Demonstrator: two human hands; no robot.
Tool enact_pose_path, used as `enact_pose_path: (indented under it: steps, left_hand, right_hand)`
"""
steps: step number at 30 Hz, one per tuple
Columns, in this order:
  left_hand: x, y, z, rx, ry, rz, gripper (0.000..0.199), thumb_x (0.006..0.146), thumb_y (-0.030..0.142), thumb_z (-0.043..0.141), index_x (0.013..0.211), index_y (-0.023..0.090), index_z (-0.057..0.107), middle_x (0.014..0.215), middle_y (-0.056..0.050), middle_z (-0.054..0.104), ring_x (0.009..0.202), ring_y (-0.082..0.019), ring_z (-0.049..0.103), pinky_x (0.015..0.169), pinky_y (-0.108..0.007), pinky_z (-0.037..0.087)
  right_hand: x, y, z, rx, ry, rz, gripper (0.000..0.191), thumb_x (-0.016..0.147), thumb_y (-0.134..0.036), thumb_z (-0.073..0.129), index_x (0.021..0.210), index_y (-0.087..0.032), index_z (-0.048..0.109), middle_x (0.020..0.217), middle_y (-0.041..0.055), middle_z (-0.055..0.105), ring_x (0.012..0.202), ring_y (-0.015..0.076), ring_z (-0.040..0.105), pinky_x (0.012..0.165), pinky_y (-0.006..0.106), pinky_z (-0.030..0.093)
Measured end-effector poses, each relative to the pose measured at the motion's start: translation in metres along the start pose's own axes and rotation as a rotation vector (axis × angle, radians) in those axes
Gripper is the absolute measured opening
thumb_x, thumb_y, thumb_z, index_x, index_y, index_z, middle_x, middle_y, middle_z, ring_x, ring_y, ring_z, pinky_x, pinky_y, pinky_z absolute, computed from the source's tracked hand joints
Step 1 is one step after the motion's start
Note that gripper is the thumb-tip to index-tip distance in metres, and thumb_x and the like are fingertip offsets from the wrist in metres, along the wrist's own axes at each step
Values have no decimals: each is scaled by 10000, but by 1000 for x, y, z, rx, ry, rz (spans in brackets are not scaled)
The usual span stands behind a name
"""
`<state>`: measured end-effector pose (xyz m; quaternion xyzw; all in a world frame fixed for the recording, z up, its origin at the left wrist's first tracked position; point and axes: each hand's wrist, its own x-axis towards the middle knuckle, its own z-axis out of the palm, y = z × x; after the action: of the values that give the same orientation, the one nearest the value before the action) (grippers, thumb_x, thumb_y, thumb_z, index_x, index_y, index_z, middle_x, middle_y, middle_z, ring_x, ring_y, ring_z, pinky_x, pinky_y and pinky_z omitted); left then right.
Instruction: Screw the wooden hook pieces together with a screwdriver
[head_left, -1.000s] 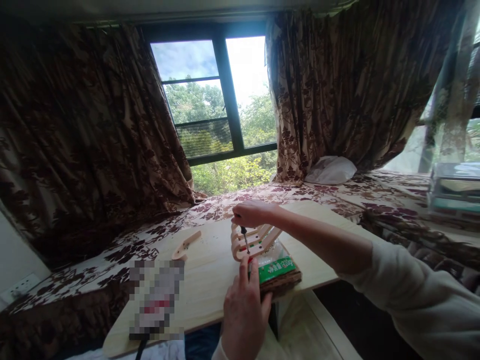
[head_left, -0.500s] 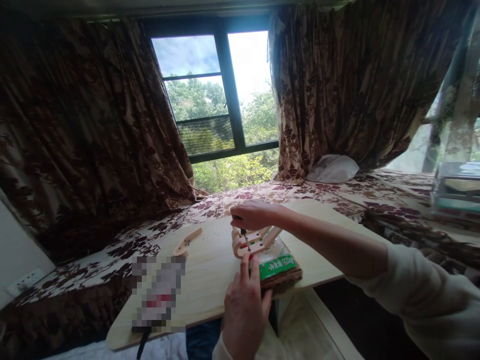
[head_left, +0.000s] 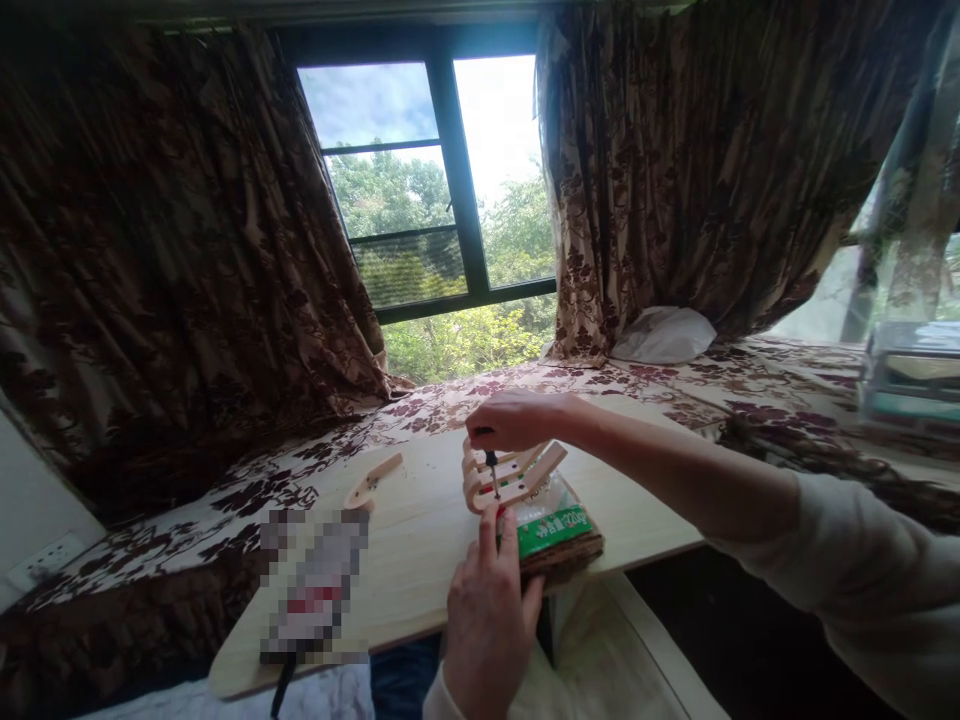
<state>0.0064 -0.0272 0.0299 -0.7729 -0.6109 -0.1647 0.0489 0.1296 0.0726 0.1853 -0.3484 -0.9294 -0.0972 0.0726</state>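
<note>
1. Slightly straighter than half a second ago, the screwdriver [head_left: 495, 478] has swung nearer upright, and the right hand [head_left: 507, 420] has shifted a little along with it; the far end of the wooden frame [head_left: 536, 480] shows more clearly past the forearm.
2. Wooden frame: curved pale strips set side by side, resting on a package [head_left: 555, 530] near the front edge of the tabletop [head_left: 412, 570]. The screwdriver's tip meets its nearest strip.
3. Right hand: fingers closed around the screwdriver's handle, above the frame.
4. Left hand [head_left: 489, 620]: fingertips at the frame's near end beside a small red bit, thumb set apart at the package's side. Whether it grips anything, I cannot tell. Its place is unchanged.
5. Package: clear and green plastic, printed "220g", with a brown layered edge below; its contents are unclear.
6. Farther left on the tabletop lie a loose curved piece [head_left: 384, 467] with dark dots, and a pixelated object [head_left: 311, 595] with a black cord [head_left: 283, 685].
7. Beyond, on the patterned cloth [head_left: 480, 388], sit a white plastic bag [head_left: 664, 335] and a clear box [head_left: 907, 390] holding pale and greenish items too blurred to name.
</note>
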Motion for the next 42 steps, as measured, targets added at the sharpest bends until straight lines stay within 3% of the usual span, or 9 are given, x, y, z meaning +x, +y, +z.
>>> enact_pose_path:
  steps: [5, 9, 12, 16, 27, 35, 42]
  left_hand:
    - [0, 0, -1, -5, -28, -17, 647, 816, 239, 481, 1419, 198, 252, 1510, -50, 171, 1234, -226, 429, 987, -325, 401]
    - [0, -1, -1, 6, -26, -17, 646, 817, 245, 480, 1420, 203, 251, 1509, -52, 177, 1234, -223, 431, 983, -324, 402]
    - [1, -1, -2, 11, -49, -28, 632, 822, 244, 476, 1416, 204, 266, 1504, -52, 191, 1240, -223, 425, 992, -332, 395]
    - [1, 1, -3, 7, -38, -19, 636, 822, 240, 477, 1419, 200, 260, 1507, -44, 183, 1220, -225, 441, 1001, -333, 388]
    - [0, 0, -5, 29, -51, -17, 627, 828, 234, 475, 1416, 193, 262, 1514, -64, 155, 1243, -215, 425, 999, -326, 389]
    - [0, 0, -3, 32, -33, 0, 624, 835, 250, 464, 1420, 198, 252, 1510, -49, 173, 1228, -223, 440, 994, -332, 396]
    - [0, 0, -4, 45, -33, -7, 617, 834, 244, 471, 1414, 193, 265, 1509, -85, 176, 1200, -218, 470, 960, -334, 422]
  right_hand:
    - [10, 5, 14, -36, 9, 146, 352, 880, -319, 380, 902, -143, 683, 874, 118, 698, 699, 177, 591, 510, 266, 269]
    - [11, 4, 11, -51, -8, 205, 401, 898, -363, 364, 900, -126, 688, 877, 141, 697, 696, 189, 597, 504, 268, 274]
    - [3, 1, 4, -37, -18, 136, 347, 873, -398, 426, 919, -169, 683, 870, 94, 704, 668, 162, 578, 503, 258, 275]
    - [-7, -3, 1, -45, 44, -26, 254, 868, -306, 438, 944, -212, 661, 885, 48, 703, 682, 140, 567, 524, 256, 268]
    - [6, 1, 8, -50, 21, 184, 353, 893, -337, 395, 936, -142, 686, 903, 122, 700, 714, 178, 600, 504, 266, 266]
    - [-7, -3, -9, 21, -52, -68, 244, 821, -262, 483, 910, -197, 700, 866, 51, 708, 642, 121, 535, 526, 234, 297]
    - [6, 3, 5, -3, -50, 165, 319, 857, -288, 406, 912, -142, 685, 849, 105, 695, 647, 145, 551, 511, 243, 301]
